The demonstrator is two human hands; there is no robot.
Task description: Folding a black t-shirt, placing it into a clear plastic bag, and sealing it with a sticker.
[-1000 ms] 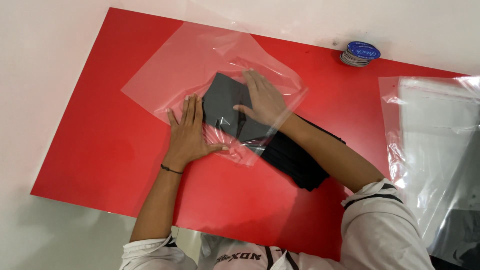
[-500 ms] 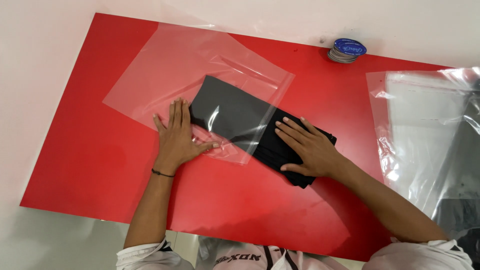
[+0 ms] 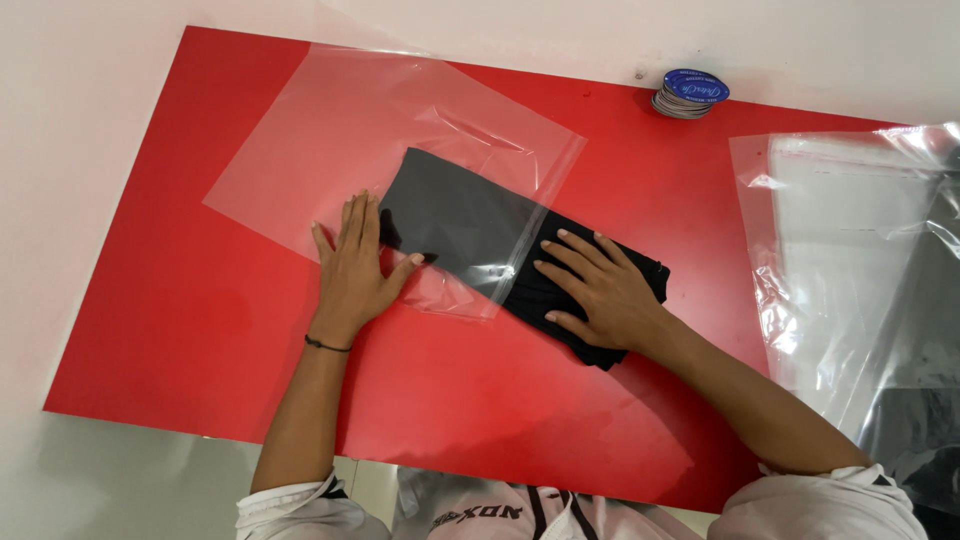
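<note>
On the red rectangular worktop (image 3: 200, 330), the folded black fabric garment (image 3: 470, 215) is lying half inside the clear flat plastic bag (image 3: 350, 140), the left hand (image 3: 352, 268) pressing flat and open on the bag's edge beside it, the right hand (image 3: 595, 285) resting spread on its exposed end, neither gripping anything.

- Bright, even light fills the view; the red table (image 3: 200, 330) is vivid and saturated.
- Soft, faint shadows lie under the forearms, toward the near edge.
- Pale glare streaks show on the clear bag (image 3: 340, 150) and on the plastic stack (image 3: 850, 260) at the right.
- Focus is sharp across the middle; no motion blur on either hand.
- The table's edges slant with the wide lens.
</note>
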